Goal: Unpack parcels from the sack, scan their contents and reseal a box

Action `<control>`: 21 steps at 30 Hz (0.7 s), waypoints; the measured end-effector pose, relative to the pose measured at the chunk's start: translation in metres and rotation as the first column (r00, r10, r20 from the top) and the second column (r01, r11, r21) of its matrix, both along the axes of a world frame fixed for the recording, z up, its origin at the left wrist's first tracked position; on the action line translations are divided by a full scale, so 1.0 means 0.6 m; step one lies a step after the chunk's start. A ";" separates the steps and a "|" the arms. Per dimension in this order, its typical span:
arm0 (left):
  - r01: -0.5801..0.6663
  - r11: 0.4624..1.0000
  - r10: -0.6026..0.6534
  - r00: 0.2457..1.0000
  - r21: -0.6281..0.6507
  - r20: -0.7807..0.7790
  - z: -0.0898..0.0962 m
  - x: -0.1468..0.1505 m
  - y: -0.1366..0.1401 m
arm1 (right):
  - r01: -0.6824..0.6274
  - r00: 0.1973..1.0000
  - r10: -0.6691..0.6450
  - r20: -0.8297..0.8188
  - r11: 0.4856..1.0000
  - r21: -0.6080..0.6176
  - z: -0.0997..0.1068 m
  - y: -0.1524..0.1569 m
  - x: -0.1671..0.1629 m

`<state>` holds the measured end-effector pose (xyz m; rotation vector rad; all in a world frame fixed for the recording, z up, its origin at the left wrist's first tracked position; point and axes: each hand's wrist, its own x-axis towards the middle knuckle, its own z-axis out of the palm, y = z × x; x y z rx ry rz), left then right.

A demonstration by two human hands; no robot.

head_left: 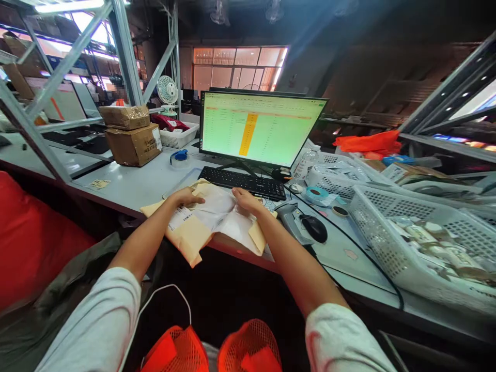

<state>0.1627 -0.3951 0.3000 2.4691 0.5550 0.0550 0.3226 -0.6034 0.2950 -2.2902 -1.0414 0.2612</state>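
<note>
A torn-open yellow padded envelope (192, 235) spreads between my hands at the desk's front edge, its whitish lining showing. My left hand (186, 198) is closed on its left part, thumb lying over the lining, next to a printed white label. On the other side, my right hand (248, 200) grips the lining's upper right edge between thumb and fingers. Just behind the envelope lies a black keyboard (242, 182). A handheld barcode scanner (293, 222) and a black mouse (314, 228) rest to the right of my right forearm.
A lit monitor (259, 129) stands behind the keyboard. Two stacked cardboard boxes (134, 145) and a blue tape dispenser (179, 157) sit to the left. On the right, a white plastic basket (382, 243) holds many small items. A black cable (358, 248) crosses the desk.
</note>
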 end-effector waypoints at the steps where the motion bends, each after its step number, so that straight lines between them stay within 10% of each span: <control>1: 0.038 0.999 -0.037 0.999 -0.023 0.030 0.003 -0.008 -0.012 | -0.009 1.000 0.009 -0.027 1.000 0.013 -0.007 0.000 0.002; 5: 0.272 0.933 -0.182 0.921 -0.235 0.343 0.017 -0.053 -0.067 | -0.073 0.967 0.095 -0.236 0.992 0.102 -0.024 -0.013 -0.005; 9: 0.237 0.906 0.066 0.741 -0.352 0.668 0.023 -0.100 -0.090 | -0.073 0.816 0.216 -0.537 0.959 0.275 -0.028 -0.051 -0.037; 15: -0.182 0.814 0.572 0.088 -0.551 0.816 0.049 -0.116 -0.021 | -0.407 0.757 0.421 -0.499 0.902 0.145 -0.011 -0.164 -0.110; 21: -0.278 0.784 0.618 0.271 -0.555 0.738 0.029 -0.145 0.129 | -0.174 0.894 0.164 -0.417 0.985 0.015 0.030 -0.320 -0.160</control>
